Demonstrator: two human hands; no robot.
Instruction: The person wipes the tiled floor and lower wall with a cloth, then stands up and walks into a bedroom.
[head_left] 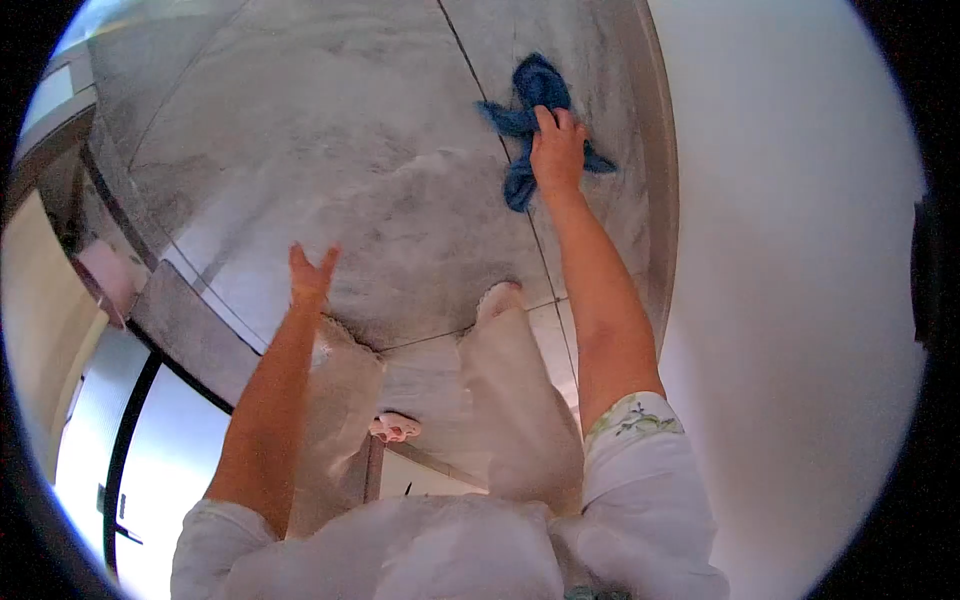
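A crumpled blue cloth (538, 82) lies on the grey marbled floor tiles, close to the wall on the right. My right hand (558, 152) is closed over the middle of it, and its loose corners spread out around my fingers. On the other side, my left hand (312, 272) hovers in front of my left knee with thumb and fingers apart, holding nothing. The floor (330, 130) under the cloth shows pale, cloudy streaks.
A brown skirting (660, 150) runs along the foot of the white wall (780, 250) at right. Dark tile joints cross the floor. At left are a black-framed door (140, 430) and a pink item (108, 275). A pink slipper (398, 427) shows between my legs.
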